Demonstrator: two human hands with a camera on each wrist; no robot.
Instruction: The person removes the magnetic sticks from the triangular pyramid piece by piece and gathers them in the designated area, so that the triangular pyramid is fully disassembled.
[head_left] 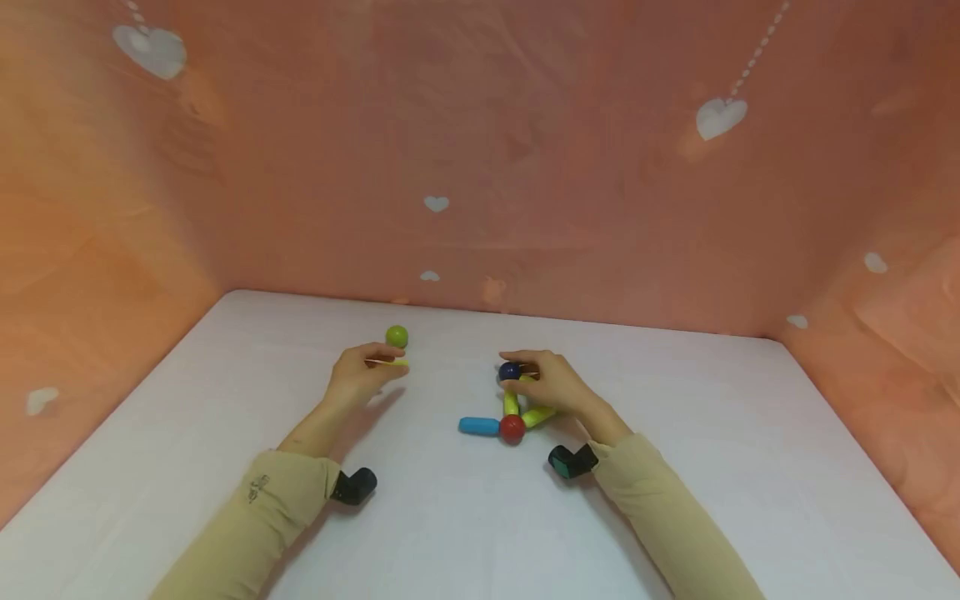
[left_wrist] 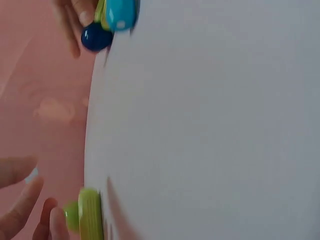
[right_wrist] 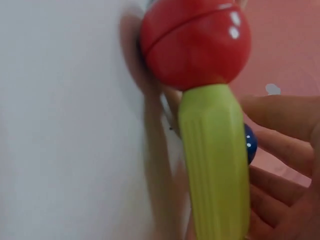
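Note:
My left hand is just above the table, its fingers parted around the near side of a yellow-green rod. A green ball lies right behind that rod; whether they join is hidden. My right hand holds a dark blue ball between thumb and fingers. This ball belongs to a toy frame: yellow-green rods run to a red ball, and a blue rod sticks out leftward from the red one. Part of the frame is hidden behind my right hand.
A white table carries everything. Behind it and at both sides hangs an orange-pink cloth with pale hearts. Black wrist cameras stick out inward from the left sleeve and the right sleeve.

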